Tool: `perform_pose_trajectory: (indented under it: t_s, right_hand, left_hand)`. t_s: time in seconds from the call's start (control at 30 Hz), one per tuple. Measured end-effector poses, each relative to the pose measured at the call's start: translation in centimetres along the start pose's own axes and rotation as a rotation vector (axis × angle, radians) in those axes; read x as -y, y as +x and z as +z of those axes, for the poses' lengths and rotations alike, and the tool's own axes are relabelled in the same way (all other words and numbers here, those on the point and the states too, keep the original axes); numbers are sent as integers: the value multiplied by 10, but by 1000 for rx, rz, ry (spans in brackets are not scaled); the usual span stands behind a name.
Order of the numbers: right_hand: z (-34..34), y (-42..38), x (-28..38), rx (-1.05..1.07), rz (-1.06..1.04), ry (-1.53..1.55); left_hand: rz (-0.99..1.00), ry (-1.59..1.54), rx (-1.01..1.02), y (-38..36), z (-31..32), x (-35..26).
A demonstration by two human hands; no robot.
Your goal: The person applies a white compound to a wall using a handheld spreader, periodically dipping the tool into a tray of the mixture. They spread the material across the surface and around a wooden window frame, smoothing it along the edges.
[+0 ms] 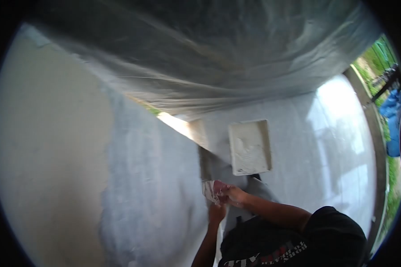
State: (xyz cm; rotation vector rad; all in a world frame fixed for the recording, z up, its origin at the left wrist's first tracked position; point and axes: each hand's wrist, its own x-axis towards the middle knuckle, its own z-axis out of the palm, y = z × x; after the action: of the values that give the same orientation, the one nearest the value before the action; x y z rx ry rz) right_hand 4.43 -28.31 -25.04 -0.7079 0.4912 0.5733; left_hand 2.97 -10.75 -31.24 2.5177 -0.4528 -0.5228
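Note:
My right hand (237, 196) is closed on a reddish flat tool (221, 190), smeared white along its left side. My left hand (217, 213) grips the same tool from below; its fingers are small and partly hidden. Both hands are close to a wall (151, 178), which carries a bluish-grey coat on its right part and bare beige on its left. Just beyond the hands sits a rectangular tray (270, 153) with a whitish paste (248, 149) in it. The exact kind of tool is too blurred to tell.
A large dark plastic sheet (218, 49) hangs across the top of the view. Pale floor (307, 155) stretches right to a raised edge (378, 155). Outside it are grass and a blue plastic item (393, 120).

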Motion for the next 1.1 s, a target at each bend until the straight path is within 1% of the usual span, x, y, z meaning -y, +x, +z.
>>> perform_pose_trajectory:
  t_s: [0.07, 0.1, 0.17, 0.2, 0.27, 0.3, 0.37, 0.4, 0.47, 0.5, 0.57, 0.6, 0.63, 0.7, 0.73, 0.77, 0.83, 0.87, 0.9, 0.97, 1.03, 1.1]
  right_hand:
    - [-42, -20, 3, -43, -164, 415]
    - [-69, -21, -2, -88, -159, 420]
    - [-123, -17, -16, -195, -346, 423]
    - [-140, -19, -15, -229, -326, 424]
    - [-171, -15, -7, -527, -396, 302]
    - [-187, -13, -5, -544, -382, 299]
    - [-219, -5, -2, -711, -414, -90]
    - [-228, -3, 5, -722, -400, -87]
    - [-233, 5, 26, -877, -436, -755]
    - [-236, 12, 30, -880, -417, -752]
    - [-242, 30, 38, -962, -565, -1206]
    - [-247, 37, 45, -939, -665, -1352]
    - [-255, 47, 46, -940, -652, -1343]
    - [-273, 66, 44, -1016, -669, -1712]
    - [-282, 75, 40, -1003, -594, -1824]
    - [-283, 84, 30, -1002, -588, -1811]
    - [-275, 98, 9, -1078, -492, -2011]
    - [-266, 105, -2, -999, -455, -2011]
    - [-258, 109, -14, -863, -493, -1958]
    - [-243, 112, -15, -704, -636, -1771]
    - [-248, 104, 7, -794, -624, -1877]
    - [-262, 97, 21, -943, -486, -1898]
  left_hand:
    - [93, -164, -36, 11, 21, -8]
    - [72, -314, 25, 17, 36, -9]
    - [76, -320, 127, 31, 59, -10]
    - [59, -342, 154, 38, 65, -18]
    - [80, -271, 195, 56, 75, -32]
    - [70, -284, 209, 66, 82, -36]
    - [105, -286, 206, 86, 99, -42]
    - [97, -291, 221, 97, 106, -47]
    - [103, -306, 193, 115, 120, -55]
    - [92, -309, 207, 119, 131, -53]
    - [27, -273, 273, 126, 150, -49]
    - [18, -268, 289, 124, 156, -44]
    - [4, -254, 332, 122, 161, -41]
    - [-8, -230, 383, 119, 170, -34]
    - [-35, -259, 403, 114, 172, -30]
    - [-62, -287, 422, 109, 172, -25]
    - [-68, -294, 449, 98, 173, -12]
    - [-90, -253, 473, 92, 172, -6]
    - [-109, -214, 493, 88, 171, -2]
    - [-139, -197, 529, 79, 165, 6]
    - [-173, -170, 559, 71, 159, 13]
    - [-175, -187, 552, 68, 151, 22]
